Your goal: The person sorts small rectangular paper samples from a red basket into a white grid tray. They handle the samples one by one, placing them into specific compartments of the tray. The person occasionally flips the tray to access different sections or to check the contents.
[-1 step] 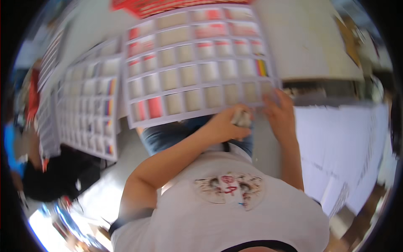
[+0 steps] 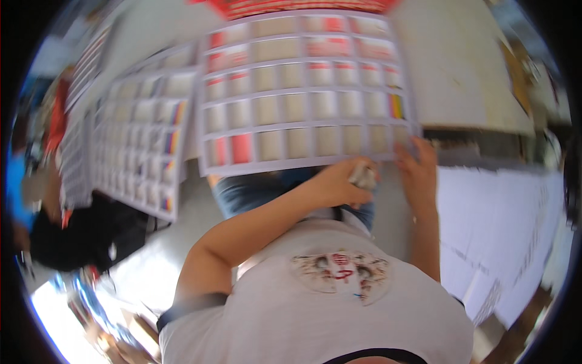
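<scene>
A pale lilac tray [image 2: 308, 125], divided into many compartments, lies on the table in front of me. Most compartments look pale inside; some show pink or red pieces, and one at the right has a yellow, multicoloured strip. My left hand [image 2: 345, 182] is by the tray's near edge, its fingers closed around a small cluster of whitish pieces [image 2: 362, 176], too blurred to name. At the near right corner, my right hand [image 2: 419, 176] reaches the last compartment, fingers bent and apart; I make out nothing in them.
Another compartmented tray [image 2: 139, 136] with coloured strips stands at the left, with more behind it. A red basket [image 2: 303, 6] sits beyond the main tray. White sheets [image 2: 497, 230] lie to my right. A person in blue [image 2: 18, 194] and a black cloth item [image 2: 91, 236] are at the far left.
The view has shifted, so the trays, the basket and my hands appear farther right. Both hands keep about the same places against the tray, the left still around the whitish pieces.
</scene>
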The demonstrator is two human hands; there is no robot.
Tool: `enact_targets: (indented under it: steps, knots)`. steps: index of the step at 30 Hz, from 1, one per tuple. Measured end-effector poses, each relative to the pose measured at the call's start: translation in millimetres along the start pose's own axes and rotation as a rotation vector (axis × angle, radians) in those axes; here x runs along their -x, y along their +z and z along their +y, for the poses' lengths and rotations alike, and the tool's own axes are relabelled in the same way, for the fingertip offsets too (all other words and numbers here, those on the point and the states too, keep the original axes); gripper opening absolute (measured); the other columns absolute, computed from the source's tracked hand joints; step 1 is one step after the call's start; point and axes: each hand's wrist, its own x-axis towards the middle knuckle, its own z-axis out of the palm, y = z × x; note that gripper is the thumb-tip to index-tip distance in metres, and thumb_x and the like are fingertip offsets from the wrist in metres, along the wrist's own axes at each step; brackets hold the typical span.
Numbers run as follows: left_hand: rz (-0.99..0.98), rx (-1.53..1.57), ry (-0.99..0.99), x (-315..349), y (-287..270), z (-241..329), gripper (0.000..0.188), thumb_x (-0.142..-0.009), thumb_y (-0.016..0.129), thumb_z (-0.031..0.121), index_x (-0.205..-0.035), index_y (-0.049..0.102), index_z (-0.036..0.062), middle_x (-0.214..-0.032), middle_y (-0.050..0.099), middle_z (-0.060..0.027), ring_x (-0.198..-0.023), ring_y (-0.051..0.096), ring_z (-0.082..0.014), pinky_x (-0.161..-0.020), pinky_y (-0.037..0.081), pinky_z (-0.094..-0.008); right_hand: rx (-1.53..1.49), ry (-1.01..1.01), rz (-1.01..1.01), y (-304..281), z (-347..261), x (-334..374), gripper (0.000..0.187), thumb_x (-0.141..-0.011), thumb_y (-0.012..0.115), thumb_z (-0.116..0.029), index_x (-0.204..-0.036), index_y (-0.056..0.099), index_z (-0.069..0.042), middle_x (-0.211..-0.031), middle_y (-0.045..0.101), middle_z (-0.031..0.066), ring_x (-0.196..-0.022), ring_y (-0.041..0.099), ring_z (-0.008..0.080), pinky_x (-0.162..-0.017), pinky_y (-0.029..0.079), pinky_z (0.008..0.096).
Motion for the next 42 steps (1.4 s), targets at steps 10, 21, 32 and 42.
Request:
enact_targets:
  steps: [10, 21, 32, 42]
  knots:
    - [1.225, 0.486, 0.584, 275, -69, -48, 0.046, -0.079, 0.065, 0.015, -0.121, 0.052, 0.0019, -0.107, 0.060, -0.0125, -0.079, 0.066, -0.0208, -0.047, 0.049, -0.0223, -0.889, -0.089, -0.453, 3, -144, -104, 0.034, -0.086, 0.068, -0.007, -0.120, 0.063, -0.005, -0.107, 0.061, 0.0086, -0.100, 0.058, 0.0186, -0.089, 0.047, 0.0334]
    - [1.071, 0.599, 0.703, 356, -82, -80, 0.078, -0.079, 0.063, 0.014, -0.148, 0.032, -0.0009, -0.133, 0.052, -0.0161, -0.082, 0.064, -0.0245, -0.048, 0.050, -0.0246, -1.287, 0.267, -1.200, 126, -377, -92, 0.054, -0.092, 0.066, -0.040, -0.117, 0.051, 0.005, -0.091, 0.065, 0.0121, -0.075, 0.065, 0.0173, -0.061, 0.054, 0.0308]
    - [0.520, 0.432, 0.901, 345, -72, -62, 0.059, -0.077, 0.071, 0.018, -0.124, 0.043, -0.0029, -0.113, 0.051, -0.0266, -0.077, 0.069, -0.0379, -0.043, 0.058, -0.0354, -1.881, 0.146, -0.572, 42, -253, -95, 0.067, -0.092, 0.061, -0.009, -0.149, 0.028, -0.004, -0.132, 0.054, 0.0099, -0.123, 0.053, 0.0183, -0.105, 0.042, 0.0363]
    - [0.516, 0.533, 0.659, 242, -79, -7, 0.055, -0.072, 0.071, 0.008, -0.122, 0.049, -0.0013, -0.105, 0.061, -0.0265, -0.094, 0.068, -0.0406, -0.063, 0.063, -0.0414, -1.462, 0.427, -0.089, -8, 1, -40, 0.069, -0.094, 0.064, -0.034, -0.143, 0.039, 0.006, -0.136, 0.055, 0.0123, -0.123, 0.054, 0.0197, -0.104, 0.043, 0.0340]
